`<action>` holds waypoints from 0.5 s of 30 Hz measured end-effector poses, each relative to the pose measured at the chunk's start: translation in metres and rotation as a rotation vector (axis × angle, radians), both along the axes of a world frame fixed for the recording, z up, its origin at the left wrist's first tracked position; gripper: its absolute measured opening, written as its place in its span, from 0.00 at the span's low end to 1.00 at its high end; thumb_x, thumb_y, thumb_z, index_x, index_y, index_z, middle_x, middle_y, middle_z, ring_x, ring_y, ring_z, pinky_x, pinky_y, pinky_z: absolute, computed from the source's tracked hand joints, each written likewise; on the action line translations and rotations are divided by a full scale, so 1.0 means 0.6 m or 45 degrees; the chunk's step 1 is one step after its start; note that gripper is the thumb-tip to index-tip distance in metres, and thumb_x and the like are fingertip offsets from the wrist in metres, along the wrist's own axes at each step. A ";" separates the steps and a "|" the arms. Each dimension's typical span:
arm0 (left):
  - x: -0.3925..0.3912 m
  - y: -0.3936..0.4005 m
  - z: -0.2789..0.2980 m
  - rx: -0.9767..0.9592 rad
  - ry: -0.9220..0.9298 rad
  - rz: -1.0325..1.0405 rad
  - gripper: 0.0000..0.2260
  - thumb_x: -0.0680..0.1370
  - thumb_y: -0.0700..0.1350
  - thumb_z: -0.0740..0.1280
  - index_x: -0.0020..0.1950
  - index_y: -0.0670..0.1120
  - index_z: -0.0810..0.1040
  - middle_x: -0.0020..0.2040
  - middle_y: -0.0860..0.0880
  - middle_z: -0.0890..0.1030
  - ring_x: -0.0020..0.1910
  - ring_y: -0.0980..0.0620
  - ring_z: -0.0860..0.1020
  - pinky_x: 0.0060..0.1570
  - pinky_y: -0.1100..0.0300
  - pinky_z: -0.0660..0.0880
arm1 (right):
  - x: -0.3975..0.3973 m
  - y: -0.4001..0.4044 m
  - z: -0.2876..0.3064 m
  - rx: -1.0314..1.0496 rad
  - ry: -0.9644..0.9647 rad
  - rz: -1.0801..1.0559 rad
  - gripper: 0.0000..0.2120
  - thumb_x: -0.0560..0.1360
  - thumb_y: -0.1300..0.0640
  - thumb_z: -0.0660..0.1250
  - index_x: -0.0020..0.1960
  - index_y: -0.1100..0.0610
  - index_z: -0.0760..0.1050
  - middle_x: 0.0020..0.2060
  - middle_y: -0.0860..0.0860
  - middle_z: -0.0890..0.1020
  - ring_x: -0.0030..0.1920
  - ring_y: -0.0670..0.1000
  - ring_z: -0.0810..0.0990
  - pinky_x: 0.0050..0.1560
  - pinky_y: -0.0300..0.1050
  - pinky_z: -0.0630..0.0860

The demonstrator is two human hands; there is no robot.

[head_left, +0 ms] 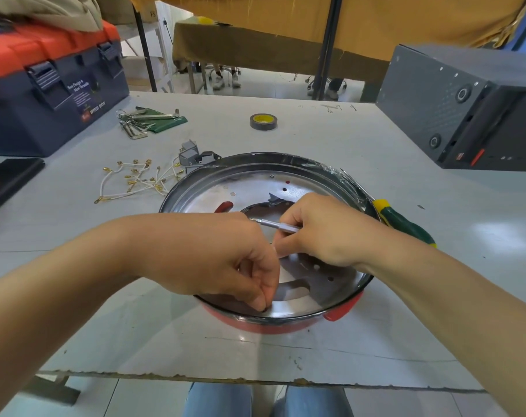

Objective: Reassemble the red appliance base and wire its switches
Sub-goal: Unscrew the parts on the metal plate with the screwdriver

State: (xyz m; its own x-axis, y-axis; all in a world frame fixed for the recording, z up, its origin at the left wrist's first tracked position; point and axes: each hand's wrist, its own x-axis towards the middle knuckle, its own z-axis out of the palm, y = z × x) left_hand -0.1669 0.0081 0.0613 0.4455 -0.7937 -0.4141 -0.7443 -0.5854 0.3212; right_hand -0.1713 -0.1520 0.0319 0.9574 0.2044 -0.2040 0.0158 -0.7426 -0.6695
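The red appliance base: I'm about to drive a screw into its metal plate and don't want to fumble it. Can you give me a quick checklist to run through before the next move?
1. Base steady on the table: ok. The red appliance base sits flat on the table.
2. Driver in hand: ok. The right hand grips the small silver screwdriver.
3. Screw ready: cannot tell. The left hand pinches something tiny at the near rim, hidden by the fingers.
4. Tip on the screw: not ok. It points left, above the plate.
5. Spare driver within reach: ok. The green-handled screwdriver leans on the right rim.
6. Wires out of the way: ok. The white wires lie left of the base.
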 end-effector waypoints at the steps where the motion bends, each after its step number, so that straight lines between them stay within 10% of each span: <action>1: -0.002 -0.003 0.002 0.041 -0.055 -0.002 0.07 0.76 0.52 0.66 0.49 0.52 0.81 0.45 0.54 0.82 0.45 0.58 0.77 0.48 0.64 0.70 | 0.000 0.000 -0.001 -0.002 -0.010 -0.008 0.07 0.69 0.57 0.73 0.36 0.61 0.81 0.28 0.53 0.79 0.25 0.48 0.72 0.24 0.34 0.67; 15: 0.013 0.017 -0.018 -0.256 0.133 0.137 0.04 0.74 0.49 0.71 0.39 0.56 0.80 0.34 0.62 0.80 0.36 0.63 0.77 0.37 0.73 0.70 | 0.002 0.000 -0.002 -0.012 -0.033 -0.035 0.06 0.69 0.57 0.73 0.34 0.57 0.80 0.26 0.49 0.78 0.21 0.42 0.69 0.22 0.32 0.66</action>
State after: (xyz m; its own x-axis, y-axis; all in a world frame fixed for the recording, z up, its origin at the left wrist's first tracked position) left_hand -0.1589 0.0186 0.0506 0.4951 -0.8149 -0.3014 -0.6375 -0.5764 0.5112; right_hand -0.1703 -0.1521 0.0307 0.9676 0.1763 -0.1808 0.0128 -0.7493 -0.6621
